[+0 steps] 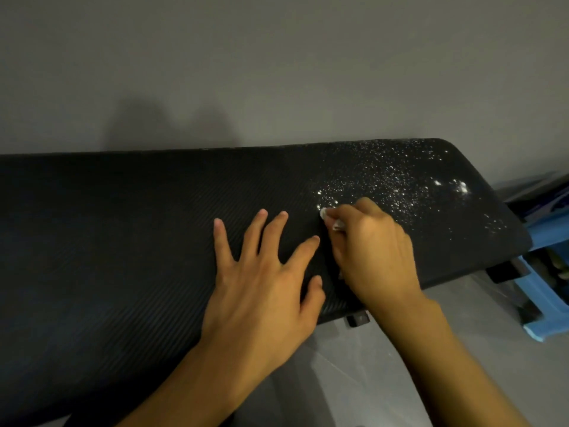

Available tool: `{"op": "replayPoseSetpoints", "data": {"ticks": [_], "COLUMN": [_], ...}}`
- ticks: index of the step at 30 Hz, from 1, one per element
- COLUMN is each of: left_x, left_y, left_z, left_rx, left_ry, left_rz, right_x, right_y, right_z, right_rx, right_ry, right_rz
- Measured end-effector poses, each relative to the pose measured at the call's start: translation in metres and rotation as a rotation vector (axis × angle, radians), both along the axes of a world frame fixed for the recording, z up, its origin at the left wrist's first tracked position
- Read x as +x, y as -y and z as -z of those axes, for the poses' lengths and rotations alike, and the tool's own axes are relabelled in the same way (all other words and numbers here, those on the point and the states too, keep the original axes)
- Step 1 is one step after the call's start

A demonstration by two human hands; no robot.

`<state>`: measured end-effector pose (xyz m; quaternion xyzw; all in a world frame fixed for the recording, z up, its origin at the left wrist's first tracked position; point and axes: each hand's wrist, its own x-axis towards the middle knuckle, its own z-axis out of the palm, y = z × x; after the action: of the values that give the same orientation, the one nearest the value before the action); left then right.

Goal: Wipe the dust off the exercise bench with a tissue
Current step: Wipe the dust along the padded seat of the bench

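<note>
A long black ribbed exercise bench pad [123, 226] runs across the view from left to right. White dust specks [394, 180] cover its right end. My right hand [369, 248] grips a small wadded white tissue [331, 218] and presses it on the pad at the left edge of the dust. Most of the tissue is hidden inside the fingers. My left hand [264, 278] lies flat on the pad just left of the right hand, with its fingers spread.
A grey wall [277, 72] stands right behind the bench. A blue plastic stool [545, 318] sits on the grey floor [354, 380] at the right, near the bench's end. Black bracket pieces [357, 320] stick out under the pad's near edge.
</note>
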<state>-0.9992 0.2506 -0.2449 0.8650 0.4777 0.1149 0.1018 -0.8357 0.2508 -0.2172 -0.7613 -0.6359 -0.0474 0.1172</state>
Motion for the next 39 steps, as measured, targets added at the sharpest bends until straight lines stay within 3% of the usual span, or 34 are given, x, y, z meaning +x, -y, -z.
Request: {"op": "replayPoseSetpoints", "data": {"ticks": [6,13,17,20,24,29,39], "left_x": [0.000,0.000,0.001,0.000,-0.001,-0.003,-0.004], "left_y": [-0.003,-0.002,-0.002,-0.003,-0.002,-0.002,-0.001], "left_z": [-0.001,0.000,0.001,0.001,0.001,0.001,0.002], "left_rx": [-0.006,-0.017,-0.003,-0.003,-0.011,-0.017,-0.021], "left_ry": [0.000,-0.017,0.006,0.018,0.004,0.028,0.034], "left_rz": [-0.035,-0.044,-0.040,-0.044,-0.041,-0.040,-0.040], "right_x": [-0.015,-0.001,-0.016,-0.002,0.009,-0.010,-0.003], "right_y": [0.045,-0.044,-0.007,0.000,-0.052,-0.022,-0.057], "right_z": [-0.013,-0.009,-0.014,-0.016,-0.014,-0.016,-0.010], "right_rx": [-0.080,-0.036,-0.106,-0.122,-0.081,-0.115,-0.039], "right_ry": [-0.039,-0.006,-0.068,-0.039,0.017,-0.080,-0.058], "right_rz": [-0.102,0.013,-0.134,-0.058,0.044,-0.107,-0.013]}}
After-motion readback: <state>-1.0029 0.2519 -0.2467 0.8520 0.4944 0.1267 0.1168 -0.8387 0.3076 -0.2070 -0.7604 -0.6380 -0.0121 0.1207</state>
